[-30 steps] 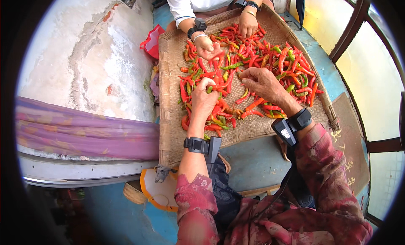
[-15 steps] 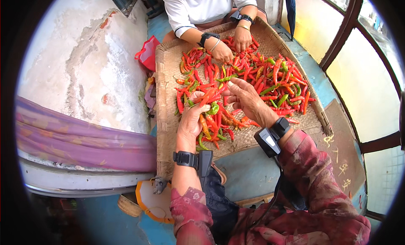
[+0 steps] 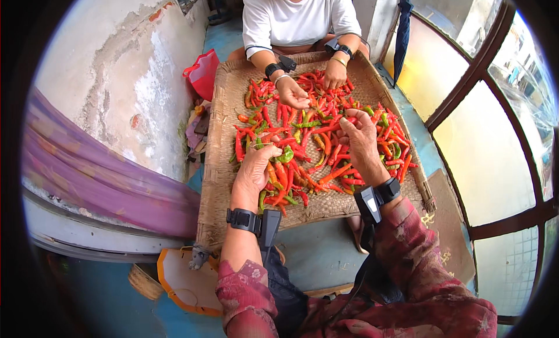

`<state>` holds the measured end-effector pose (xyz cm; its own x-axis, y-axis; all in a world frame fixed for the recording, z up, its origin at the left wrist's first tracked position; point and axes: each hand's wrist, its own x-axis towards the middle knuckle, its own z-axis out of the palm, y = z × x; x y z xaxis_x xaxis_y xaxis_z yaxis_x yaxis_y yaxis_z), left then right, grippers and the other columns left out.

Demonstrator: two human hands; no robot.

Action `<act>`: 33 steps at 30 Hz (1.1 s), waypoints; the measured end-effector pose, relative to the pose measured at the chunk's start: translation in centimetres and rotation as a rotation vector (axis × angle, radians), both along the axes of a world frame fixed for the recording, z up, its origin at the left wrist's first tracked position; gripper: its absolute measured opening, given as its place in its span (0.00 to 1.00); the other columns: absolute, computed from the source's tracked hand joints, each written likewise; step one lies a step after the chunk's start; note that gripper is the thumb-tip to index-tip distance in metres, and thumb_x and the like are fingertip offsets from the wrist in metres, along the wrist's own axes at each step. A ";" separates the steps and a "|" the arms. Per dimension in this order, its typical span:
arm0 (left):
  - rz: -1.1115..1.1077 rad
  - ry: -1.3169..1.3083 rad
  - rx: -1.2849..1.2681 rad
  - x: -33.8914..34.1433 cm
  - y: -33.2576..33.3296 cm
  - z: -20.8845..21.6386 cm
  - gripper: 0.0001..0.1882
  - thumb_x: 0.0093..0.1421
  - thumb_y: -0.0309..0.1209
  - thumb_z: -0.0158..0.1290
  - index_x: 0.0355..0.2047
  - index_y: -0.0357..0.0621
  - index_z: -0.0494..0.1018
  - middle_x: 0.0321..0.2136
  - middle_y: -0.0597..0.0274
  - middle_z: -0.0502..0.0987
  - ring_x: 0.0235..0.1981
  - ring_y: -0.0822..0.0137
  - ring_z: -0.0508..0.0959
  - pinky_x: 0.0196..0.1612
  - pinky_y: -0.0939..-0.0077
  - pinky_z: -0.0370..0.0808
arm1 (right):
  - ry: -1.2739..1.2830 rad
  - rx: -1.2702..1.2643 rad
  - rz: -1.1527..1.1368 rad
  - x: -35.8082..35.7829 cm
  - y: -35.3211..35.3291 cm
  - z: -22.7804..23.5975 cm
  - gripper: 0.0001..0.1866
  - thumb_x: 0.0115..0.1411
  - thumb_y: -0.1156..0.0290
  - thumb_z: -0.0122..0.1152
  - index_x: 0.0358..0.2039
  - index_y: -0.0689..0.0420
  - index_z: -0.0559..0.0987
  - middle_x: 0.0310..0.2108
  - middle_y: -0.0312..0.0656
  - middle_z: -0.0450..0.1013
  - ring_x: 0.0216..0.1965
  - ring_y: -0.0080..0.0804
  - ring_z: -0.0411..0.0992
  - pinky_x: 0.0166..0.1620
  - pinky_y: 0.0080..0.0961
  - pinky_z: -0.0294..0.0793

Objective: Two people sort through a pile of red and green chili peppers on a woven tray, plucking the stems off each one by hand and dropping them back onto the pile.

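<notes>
A wide woven bamboo tray (image 3: pixel 218 157) holds a spread of red chili peppers (image 3: pixel 349 157), with some green and orange ones among them. At the near left, my left hand (image 3: pixel 254 165) is closed round a few chili peppers (image 3: pixel 285 142); a crumpled green pepper (image 3: pixel 286 155) shows beside its thumb. My right hand (image 3: pixel 364 143) is over the right part of the pile, thumb and fingers pinching the end of a red chili pepper (image 3: pixel 327 128) that points left. Part of its grip is hidden by the hand itself.
Across the tray a person in a white top (image 3: pixel 303 20) has one hand (image 3: pixel 335 75) on the peppers and another (image 3: pixel 293 93) just above them. A purple cloth (image 3: pixel 116 175) hangs left. Beyond the tray are a red bag (image 3: pixel 202 75) and a dark folded umbrella (image 3: pixel 402 41).
My right hand has moved right, away from my left hand, with a red chili pepper at its fingertips. The other person's hand on the left has lifted slightly. The view has shifted.
</notes>
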<state>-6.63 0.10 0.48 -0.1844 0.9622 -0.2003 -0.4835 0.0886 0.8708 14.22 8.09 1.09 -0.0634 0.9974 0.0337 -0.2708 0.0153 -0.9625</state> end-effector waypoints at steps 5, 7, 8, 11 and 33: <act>0.050 -0.093 0.004 0.5 0.0 0.2 0.13 0.45 0.17 0.50 0.34 0.40 0.69 0.30 0.62 0.72 0.30 0.69 0.75 0.35 0.78 0.75 | -0.086 0.168 -0.144 0.9 2.5 0.3 0.22 0.58 0.74 0.52 0.52 0.65 0.61 0.30 0.43 0.72 0.29 0.27 0.73 0.30 0.21 0.73; 0.031 -0.087 0.079 1.5 0.1 1.0 0.13 0.45 0.17 0.51 0.34 0.40 0.69 0.29 0.62 0.72 0.30 0.70 0.75 0.35 0.77 0.75 | -0.461 0.369 -0.258 2.6 5.3 -0.3 0.25 0.58 0.72 0.52 0.54 0.66 0.60 0.31 0.44 0.72 0.30 0.29 0.73 0.32 0.22 0.74; 0.040 -0.087 0.084 2.0 0.0 1.5 0.14 0.46 0.18 0.50 0.36 0.39 0.69 0.30 0.61 0.73 0.31 0.69 0.75 0.36 0.76 0.75 | -0.826 0.559 -0.360 3.1 6.2 -0.4 0.27 0.59 0.70 0.52 0.56 0.67 0.58 0.32 0.45 0.73 0.32 0.31 0.73 0.34 0.24 0.74; -0.025 -0.103 0.093 2.1 -0.8 2.2 0.15 0.47 0.18 0.50 0.38 0.37 0.68 0.32 0.60 0.73 0.33 0.68 0.76 0.38 0.75 0.75 | -0.746 0.348 0.225 0.5 2.3 2.9 0.27 0.59 0.66 0.53 0.54 0.67 0.61 0.34 0.46 0.74 0.34 0.30 0.73 0.35 0.25 0.73; 0.218 -0.024 0.162 4.5 0.3 1.2 0.14 0.50 0.21 0.52 0.38 0.39 0.66 0.30 0.62 0.73 0.29 0.75 0.73 0.34 0.82 0.72 | -0.480 0.350 0.505 -1.4 -3.9 3.0 0.07 0.52 0.76 0.61 0.29 0.62 0.71 0.21 0.30 0.67 0.22 0.13 0.63 0.26 0.15 0.65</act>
<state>-2.14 0.40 1.71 -0.3880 0.9201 -0.0536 -0.4966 -0.1597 0.8532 12.86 4.21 4.10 -0.5942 0.7802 0.1955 0.1189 0.3256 -0.9380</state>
